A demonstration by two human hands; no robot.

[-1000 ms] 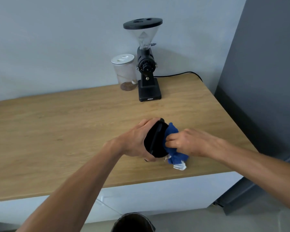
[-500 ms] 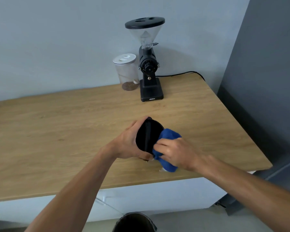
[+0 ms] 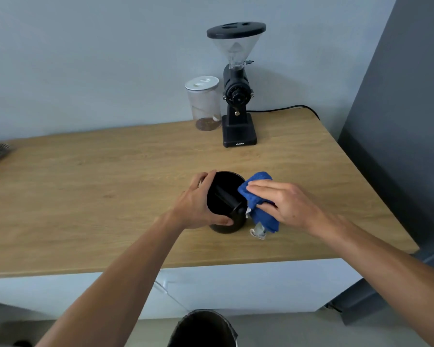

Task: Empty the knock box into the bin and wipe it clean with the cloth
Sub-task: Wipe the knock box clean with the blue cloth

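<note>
Pale wall (image 3: 85,58) and a grey panel at the right enclose a wooden counter (image 3: 85,196); white cabinet fronts sit below it, and the dark bin (image 3: 202,329) stands on the floor at the bottom edge of the view, well apart from the work. At the back of the counter stand a black coffee grinder (image 3: 237,96) and, just beside it, a clear jar (image 3: 204,103) with a white lid.

Knock box (image 3: 226,204): black, round, upright on the counter near its front edge, bar visible across the opening; judged rigid, light when empty, with a smooth wall that may slip. Left hand (image 3: 198,206) wraps the outer wall, thumb at the near side, fingers over the far rim; this is the sound place to steady it.

Cloth (image 3: 258,196): blue, soft, bunched; it lies against the right rim of the box, a pale corner trailing onto the counter. Right hand (image 3: 286,204) presses on it with fingers nearly flat, pinning rather than pinching; bunch it firmly before wiping inside, around the bar.
</note>
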